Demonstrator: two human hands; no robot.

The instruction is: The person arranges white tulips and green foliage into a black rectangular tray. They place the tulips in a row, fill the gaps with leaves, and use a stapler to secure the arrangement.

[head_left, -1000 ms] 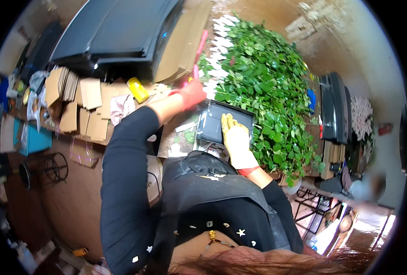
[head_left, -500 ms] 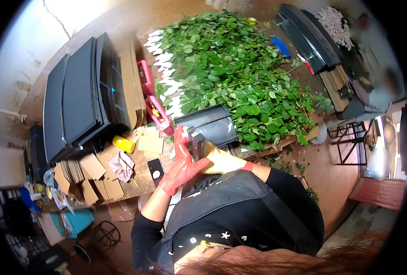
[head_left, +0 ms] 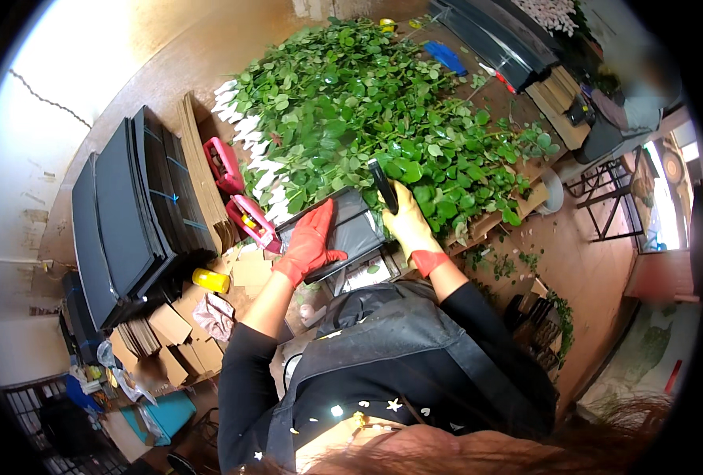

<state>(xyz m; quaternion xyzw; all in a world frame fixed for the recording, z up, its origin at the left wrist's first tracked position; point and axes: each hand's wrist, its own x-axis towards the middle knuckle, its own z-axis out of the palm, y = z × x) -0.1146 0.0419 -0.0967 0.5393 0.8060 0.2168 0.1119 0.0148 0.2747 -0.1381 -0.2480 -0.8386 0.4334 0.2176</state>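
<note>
My left hand (head_left: 310, 244) in a red glove lies flat on a dark grey, shallow box or folded sheet (head_left: 353, 231), fingers stretched out and thumb apart. My right hand (head_left: 412, 226), in a yellow glove with a red cuff, grips a long black hand tool (head_left: 382, 186) pointing up; its exact kind I cannot make out. The tool is raised beside the box's right end, in front of the leaves. A broad heap of green leafy stems (head_left: 399, 127) covers the table beyond, with white-wrapped heads (head_left: 268, 180) along its left side.
Pink baskets (head_left: 250, 223) stand left of the box. Further left are stacked dark cardboard sheets (head_left: 118, 218), a yellow cylinder (head_left: 210, 280), a crumpled cloth (head_left: 214, 315) and small cardboard pieces (head_left: 169, 324). A blue glove (head_left: 446, 58) lies at the back right; a person (head_left: 636, 99) is at far right.
My hands were together above the box's near left corner. Now they are apart: the left presses flat on the box, the right has moved right and up with the black tool. The view has shifted.
</note>
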